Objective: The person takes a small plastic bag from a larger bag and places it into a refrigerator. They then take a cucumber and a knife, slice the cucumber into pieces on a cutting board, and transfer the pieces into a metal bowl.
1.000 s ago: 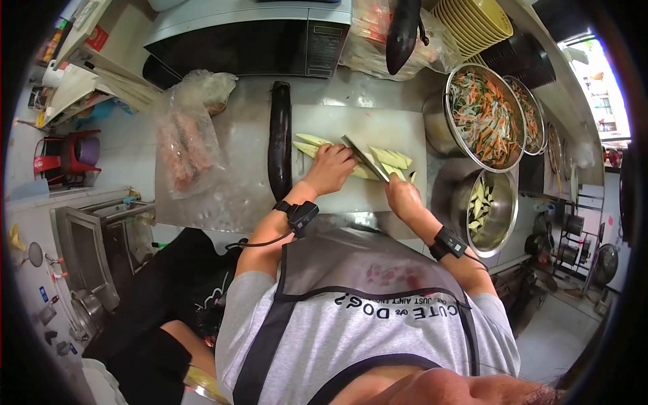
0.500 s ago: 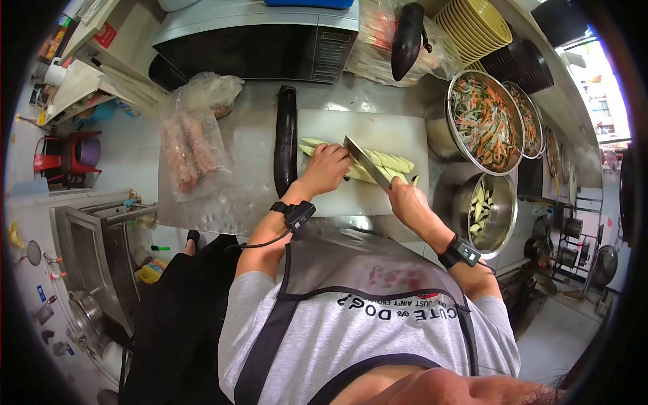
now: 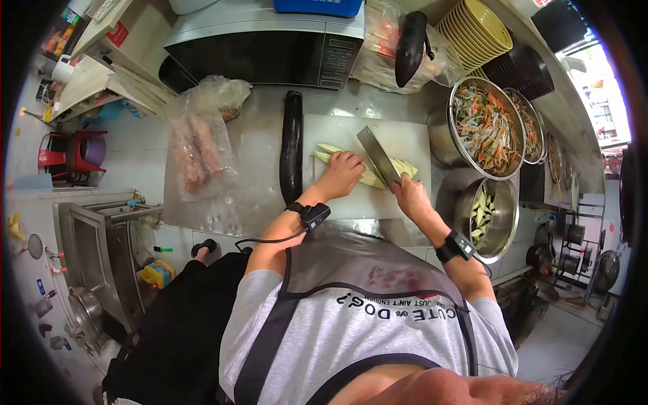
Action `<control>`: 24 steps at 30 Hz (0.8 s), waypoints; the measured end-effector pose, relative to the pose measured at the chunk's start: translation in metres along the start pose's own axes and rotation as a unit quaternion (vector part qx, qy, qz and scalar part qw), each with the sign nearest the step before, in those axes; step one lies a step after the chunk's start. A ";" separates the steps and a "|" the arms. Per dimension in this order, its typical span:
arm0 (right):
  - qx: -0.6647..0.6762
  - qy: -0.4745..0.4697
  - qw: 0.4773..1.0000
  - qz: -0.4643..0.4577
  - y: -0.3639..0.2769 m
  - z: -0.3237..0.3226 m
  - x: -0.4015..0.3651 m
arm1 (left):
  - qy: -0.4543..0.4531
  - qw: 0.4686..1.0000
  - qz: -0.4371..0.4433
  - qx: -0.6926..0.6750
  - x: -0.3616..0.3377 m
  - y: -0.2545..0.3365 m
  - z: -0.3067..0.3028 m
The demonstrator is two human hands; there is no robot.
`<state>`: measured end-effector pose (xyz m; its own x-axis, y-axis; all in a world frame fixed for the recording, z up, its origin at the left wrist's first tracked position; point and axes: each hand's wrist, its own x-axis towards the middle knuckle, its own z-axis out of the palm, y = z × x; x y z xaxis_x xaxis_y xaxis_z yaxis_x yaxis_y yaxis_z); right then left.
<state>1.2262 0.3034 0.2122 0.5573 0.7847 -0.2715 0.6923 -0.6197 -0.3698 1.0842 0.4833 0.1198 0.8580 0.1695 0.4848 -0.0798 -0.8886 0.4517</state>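
Note:
My left hand (image 3: 343,174) presses down with curled fingers on pale eggplant strips (image 3: 327,152) on the white cutting board (image 3: 337,129). In my right hand (image 3: 412,196) is the handle of a broad-bladed kitchen knife (image 3: 378,156). Its blade slants across the strips, just right of my left fingers. Cut pale pieces (image 3: 405,167) lie on the blade's far side, partly hidden by it. A whole dark eggplant (image 3: 291,145) rests along the board's left edge, beside my left wrist.
To the right, a steel bowl (image 3: 511,223) holds cut eggplant. Behind it stands a pot (image 3: 439,128) of shredded vegetables. A bag of minced meat (image 3: 196,152) lies left; a microwave (image 3: 250,57) is at the back. Another eggplant (image 3: 410,50) lies on plastic bags near stacked yellow bowls (image 3: 482,30).
My left hand has shifted right along the strips. The knife has also moved right, its blade now pointing more steeply away from me. The whole view has shifted slightly.

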 end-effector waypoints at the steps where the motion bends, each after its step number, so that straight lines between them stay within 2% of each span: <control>1: -0.026 -0.004 1.000 -0.016 -0.006 -0.010 -0.005 | 0.000 1.000 -0.010 -0.025 0.001 0.003 0.002; 3: -0.054 -0.008 0.998 -0.028 -0.015 -0.026 -0.015 | 0.000 0.998 -0.016 -0.053 0.002 0.006 0.004; 5: -0.069 -0.029 0.996 -0.045 -0.027 -0.034 -0.023 | 0.077 0.996 -0.042 -0.019 0.000 0.005 -0.001; 6: -0.069 -0.029 0.996 -0.043 -0.030 -0.035 -0.025 | 0.076 0.996 -0.041 -0.021 -0.001 0.003 -0.004; 12: -0.078 -0.050 0.994 -0.051 -0.031 -0.020 -0.025 | 0.033 0.998 -0.057 0.018 -0.007 -0.008 -0.010; 17: -0.024 -0.017 0.999 -0.043 -0.023 0.017 -0.007 | 0.001 0.997 -0.074 0.038 -0.007 -0.006 -0.010; 20: -0.015 0.002 1.000 -0.016 -0.013 0.034 0.001 | 0.013 0.997 -0.071 0.011 -0.009 -0.007 -0.009; 24: 0.014 0.023 0.999 -0.035 -0.008 0.014 -0.003 | -0.022 0.997 -0.080 -0.009 -0.003 -0.008 -0.020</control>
<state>1.2130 0.3062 0.2034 0.5283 0.8242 -0.2039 0.7178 -0.5618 -0.4113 1.0719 0.4981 0.1295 0.8821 0.2890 0.3721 0.0509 -0.8436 0.5346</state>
